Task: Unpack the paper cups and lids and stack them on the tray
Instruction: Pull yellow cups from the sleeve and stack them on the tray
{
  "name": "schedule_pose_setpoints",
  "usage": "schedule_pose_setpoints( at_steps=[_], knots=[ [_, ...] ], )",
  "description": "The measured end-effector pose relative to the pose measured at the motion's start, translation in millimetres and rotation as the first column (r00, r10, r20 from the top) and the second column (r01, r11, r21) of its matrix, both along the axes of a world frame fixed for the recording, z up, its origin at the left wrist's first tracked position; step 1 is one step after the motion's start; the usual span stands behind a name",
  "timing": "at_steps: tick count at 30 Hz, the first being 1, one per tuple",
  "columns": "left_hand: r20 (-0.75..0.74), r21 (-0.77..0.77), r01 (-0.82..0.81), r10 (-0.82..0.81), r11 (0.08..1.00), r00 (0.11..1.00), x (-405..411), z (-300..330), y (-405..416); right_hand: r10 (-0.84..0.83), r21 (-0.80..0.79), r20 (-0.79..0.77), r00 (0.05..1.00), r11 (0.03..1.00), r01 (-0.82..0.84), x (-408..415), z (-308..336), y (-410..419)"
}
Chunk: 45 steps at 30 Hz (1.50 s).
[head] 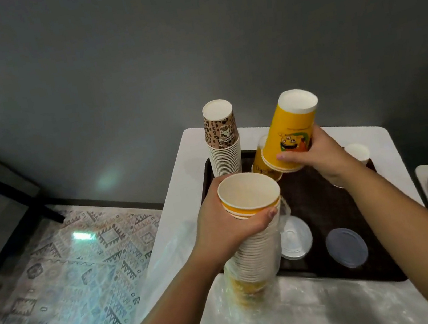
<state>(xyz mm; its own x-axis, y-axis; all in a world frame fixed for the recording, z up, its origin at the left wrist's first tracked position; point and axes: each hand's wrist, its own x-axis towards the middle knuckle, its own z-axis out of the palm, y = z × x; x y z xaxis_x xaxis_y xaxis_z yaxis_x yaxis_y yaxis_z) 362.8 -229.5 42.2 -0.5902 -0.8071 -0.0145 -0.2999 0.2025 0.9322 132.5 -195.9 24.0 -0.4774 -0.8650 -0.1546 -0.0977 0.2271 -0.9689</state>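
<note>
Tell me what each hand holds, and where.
Left hand grips the yellow cup stack just below its open top rim. Right hand holds an inverted yellow cup near its rim.

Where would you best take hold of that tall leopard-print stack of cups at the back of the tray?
Grip the leopard-print stack low on its ribbed column of rims, coming from its left side. It stands upside down and tall, so a high hold might lift off only the top cup. The right hand and its yellow cups crowd the right side; the left side looks free.
</note>
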Motion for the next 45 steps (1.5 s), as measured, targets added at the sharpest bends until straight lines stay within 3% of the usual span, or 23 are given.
schedule_pose_setpoints(
  at_steps=[4, 15, 22, 31, 33, 36, 38, 40, 41, 43, 45],
  knots=[
    [0.017, 0.02, -0.02, 0.019, 1.0, 1.0, -1, -1, -2, -0.182, -0.052, -0.04, 0.983, 0.982, 0.179, -6, -19, -39],
    [0.024, 0.043, -0.034, 0.033, 0.998, 0.999, -3, -3, -7, -0.239, -0.071, -0.184, 0.954, 0.971, 0.229, -14, -62, -68],
    [0.049, 0.042, -0.033, 0.031, 0.999, 0.998, -5, -5, -11, -0.115, -0.005, -0.53, 0.84, 0.991, 0.132, -11, -72, -66],
    [0.072, 0.045, -0.035, 0.032, 0.998, 0.997, -6, -5, -10, 0.047, 0.218, -0.606, 0.794, 0.97, 0.109, -16, -65, -58],
    [0.067, 0.046, -0.029, 0.026, 0.999, 0.997, -5, -5, -9, -0.04, 0.166, -0.634, 0.773, 0.968, 0.186, -11, -58, -53],
    [0.052, 0.037, -0.01, 0.008, 0.999, 0.999, -3, -4, -8, -0.192, -0.066, -0.596, 0.779, 0.98, 0.19, 7, -31, -41],
    [0.035, 0.019, -0.005, 0.004, 1.0, 0.999, -3, -4, -7, -0.065, -0.089, -0.536, 0.842, 0.996, 0.021, 21, -2, -32],
    [0.025, 0.009, 0.001, -0.001, 1.0, 1.0, -3, -4, -4, 0.211, -0.005, -0.432, 0.877, 0.972, -0.236, 35, 30, -21],
    [0.013, 0.009, 0.005, -0.005, 1.0, 1.0, -3, -4, -3, 0.364, 0.072, -0.382, 0.849, 0.928, -0.366, 42, 44, -15],
    [-0.016, 0.006, 0.013, -0.013, 1.0, 1.0, -4, -5, -1, 0.607, 0.286, -0.398, 0.688, 0.794, -0.536, 54, 65, -6],
    [-0.036, 0.001, 0.013, -0.013, 1.0, 0.999, -5, -5, 1, 0.702, 0.426, -0.513, 0.494, 0.708, -0.564, 62, 74, 1]
  ],
)
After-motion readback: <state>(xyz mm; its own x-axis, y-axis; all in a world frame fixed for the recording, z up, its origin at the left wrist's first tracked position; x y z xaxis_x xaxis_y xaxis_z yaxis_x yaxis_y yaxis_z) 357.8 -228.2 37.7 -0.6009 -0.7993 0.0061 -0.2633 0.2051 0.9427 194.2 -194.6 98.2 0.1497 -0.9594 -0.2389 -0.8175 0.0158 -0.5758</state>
